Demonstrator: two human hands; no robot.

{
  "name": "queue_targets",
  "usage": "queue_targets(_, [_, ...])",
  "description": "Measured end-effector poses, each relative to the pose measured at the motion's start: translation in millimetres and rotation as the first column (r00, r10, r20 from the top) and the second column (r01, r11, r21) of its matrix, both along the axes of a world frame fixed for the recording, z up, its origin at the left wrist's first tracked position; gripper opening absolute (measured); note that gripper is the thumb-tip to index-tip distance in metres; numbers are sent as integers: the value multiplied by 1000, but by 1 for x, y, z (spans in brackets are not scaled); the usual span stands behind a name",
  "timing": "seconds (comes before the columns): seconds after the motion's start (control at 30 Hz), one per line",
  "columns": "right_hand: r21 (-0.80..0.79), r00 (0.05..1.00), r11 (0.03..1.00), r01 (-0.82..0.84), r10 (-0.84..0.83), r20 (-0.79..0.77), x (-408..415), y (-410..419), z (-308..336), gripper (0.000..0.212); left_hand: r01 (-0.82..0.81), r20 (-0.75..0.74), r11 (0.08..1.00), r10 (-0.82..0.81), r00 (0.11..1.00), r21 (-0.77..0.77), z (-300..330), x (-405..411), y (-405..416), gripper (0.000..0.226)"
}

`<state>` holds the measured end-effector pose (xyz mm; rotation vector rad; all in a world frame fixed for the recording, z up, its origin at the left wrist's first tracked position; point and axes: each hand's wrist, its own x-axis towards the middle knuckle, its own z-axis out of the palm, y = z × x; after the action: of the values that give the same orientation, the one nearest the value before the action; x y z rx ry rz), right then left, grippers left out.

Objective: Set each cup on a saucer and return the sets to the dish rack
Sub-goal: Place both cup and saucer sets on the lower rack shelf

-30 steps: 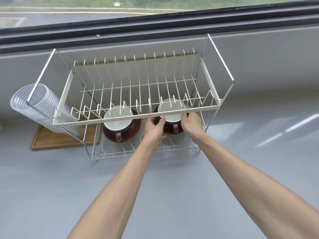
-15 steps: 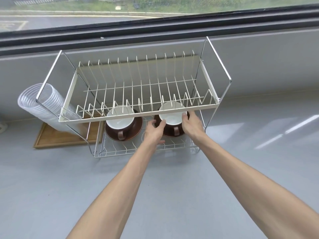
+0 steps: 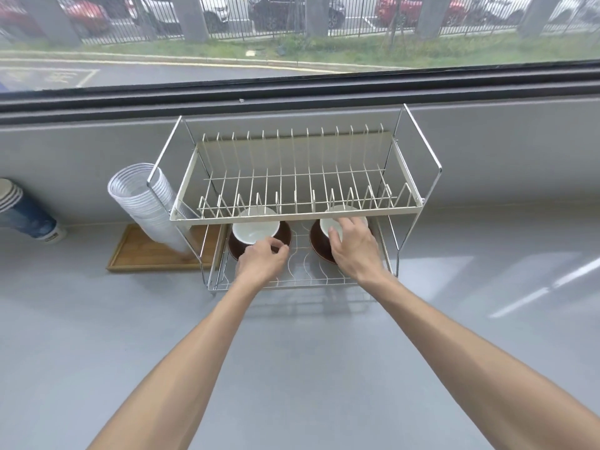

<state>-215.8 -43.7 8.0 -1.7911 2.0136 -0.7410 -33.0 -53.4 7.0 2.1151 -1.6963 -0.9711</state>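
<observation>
Two white-lined brown cups stand on brown saucers on the lower tier of the wire dish rack (image 3: 302, 278). The left cup (image 3: 256, 226) sits on its saucer (image 3: 287, 233); my left hand (image 3: 262, 259) covers the cup's front, thumb and forefinger pinched where its handle is hidden. The right cup (image 3: 325, 222) rests on the right saucer (image 3: 316, 243). My right hand (image 3: 354, 246) lies over that cup, thumb on the near rim and fingers across the far rim. The rack's upper tier (image 3: 292, 218) overhangs both cups.
A tilted stack of clear plastic cups (image 3: 143, 203) stands on a wooden tray (image 3: 143, 254) left of the rack. A stack of paper cups (image 3: 22, 212) lies at the far left. The grey counter (image 3: 292, 352) spreads in front; a grey wall and a window sit behind.
My left hand has left the right cup set and moved left to the left cup. My right hand has shifted onto the top of the right cup. The view has tilted up.
</observation>
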Motion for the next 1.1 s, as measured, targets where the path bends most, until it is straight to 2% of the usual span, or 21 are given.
queue_targets(0.13, [2,994,998,-62,61,96,26,2,5,36,-115,15,985,118,993,-131,5,19,3,31])
queue_targets(0.23, [91,975,994,-63,42,219,45,-7,2,40,-267,-92,948,254,963,-173,0,33,-2,38])
queue_targets(0.37, [242,932,969,-53,-39,360,68,-25,-6,47,-395,-245,912,360,900,-113,-13,48,-19,47])
queue_targets(0.63, [375,882,926,-39,-145,449,94,-53,-26,64,-392,-331,919,384,862,45,-35,64,-50,49])
queue_targets(0.77, [402,842,916,-17,-204,500,99,-59,-34,60,-411,-355,907,415,838,93,-43,70,-58,51])
queue_targets(0.93, [374,848,927,-30,-174,500,100,-62,-36,51,-402,-378,914,394,838,61,-52,71,-56,36])
queue_targets(1.1, [417,870,909,-6,-201,451,99,-62,-37,52,-392,-391,919,373,841,34,-52,69,-51,35])
